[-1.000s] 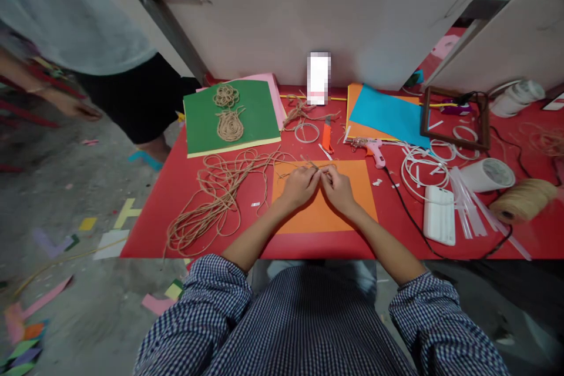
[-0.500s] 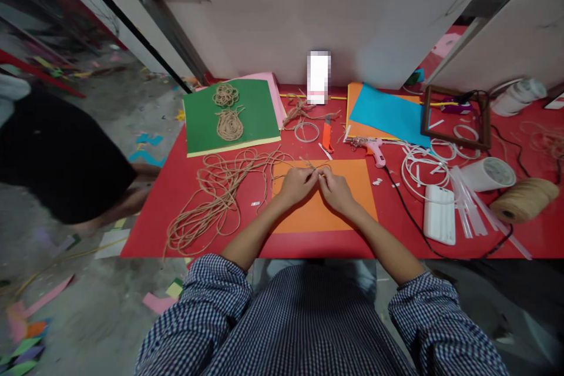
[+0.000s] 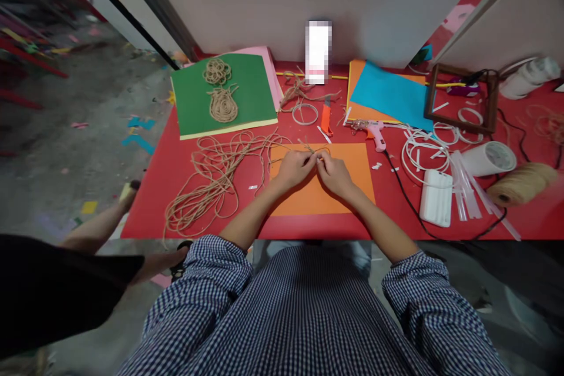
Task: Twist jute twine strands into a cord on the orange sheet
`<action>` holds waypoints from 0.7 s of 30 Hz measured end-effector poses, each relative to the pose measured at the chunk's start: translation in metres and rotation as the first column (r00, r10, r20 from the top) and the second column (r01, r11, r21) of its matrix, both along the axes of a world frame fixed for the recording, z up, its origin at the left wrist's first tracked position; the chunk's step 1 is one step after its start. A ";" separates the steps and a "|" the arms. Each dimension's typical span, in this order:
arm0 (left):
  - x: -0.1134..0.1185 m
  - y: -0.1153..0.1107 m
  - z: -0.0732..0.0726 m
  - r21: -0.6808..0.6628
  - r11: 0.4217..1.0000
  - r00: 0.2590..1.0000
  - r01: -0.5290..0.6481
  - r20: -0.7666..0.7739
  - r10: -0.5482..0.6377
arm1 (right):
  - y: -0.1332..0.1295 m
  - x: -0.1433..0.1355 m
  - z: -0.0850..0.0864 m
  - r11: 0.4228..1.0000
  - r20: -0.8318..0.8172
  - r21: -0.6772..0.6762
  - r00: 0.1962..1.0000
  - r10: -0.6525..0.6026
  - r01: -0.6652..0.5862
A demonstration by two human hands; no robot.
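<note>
Over an orange sheet (image 3: 326,202) on the red table, my left hand (image 3: 296,168) and my right hand (image 3: 335,173) meet at the fingertips. Both are closed in a pinch on brown twine (image 3: 309,147), whose thin ends stick out beyond the fingers. What exactly lies between the fingertips is too small to tell. A loose heap of twine (image 3: 220,167) spreads left of the orange sheet. Two coiled twine pieces, a looped one (image 3: 217,71) and a spiral one (image 3: 224,104), rest on a green sheet (image 3: 255,91).
Behind my hands lie an orange cutter (image 3: 326,120) and a ring (image 3: 305,114). To the right are a pink glue gun (image 3: 377,135), a white box (image 3: 436,198), a twine spool (image 3: 522,184) and a wooden frame (image 3: 492,100). A person in black (image 3: 57,294) is at the left.
The view has tilted down slightly, so the table sits higher in the picture. The person at the left has moved nearer and lower in view. My hands keep their pinch together.
</note>
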State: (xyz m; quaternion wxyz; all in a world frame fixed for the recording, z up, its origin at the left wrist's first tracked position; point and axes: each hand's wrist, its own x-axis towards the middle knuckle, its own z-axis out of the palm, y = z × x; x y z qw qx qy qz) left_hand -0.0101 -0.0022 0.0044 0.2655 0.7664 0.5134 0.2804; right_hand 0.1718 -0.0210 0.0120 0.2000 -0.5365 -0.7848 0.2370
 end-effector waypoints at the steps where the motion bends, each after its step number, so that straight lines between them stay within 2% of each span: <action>1: 0.000 0.000 0.001 0.002 1.000 1.000 0.003 0.005 -0.003 | 0.000 0.000 -0.001 1.000 -0.002 0.002 1.000 0.001 -0.001; 7: 0.000 -0.001 0.003 0.006 1.000 1.000 0.002 0.019 -0.002 | 0.001 0.001 -0.001 1.000 -0.035 -0.005 0.999 0.001 -0.001; 11: 0.000 0.000 0.004 -0.016 1.000 0.999 0.000 0.054 0.001 | 0.002 0.001 -0.002 0.999 -0.159 -0.045 0.987 0.016 -0.023; 17: 0.001 0.001 0.005 -0.107 0.994 0.982 -0.001 0.188 0.021 | 0.003 -0.002 -0.007 0.985 -0.449 -0.172 0.892 -0.060 -0.020; 21: 0.002 0.002 0.005 -0.147 0.989 0.971 0.027 0.238 0.009 | 0.003 -0.002 -0.007 0.978 -0.525 -0.204 0.847 -0.079 -0.035</action>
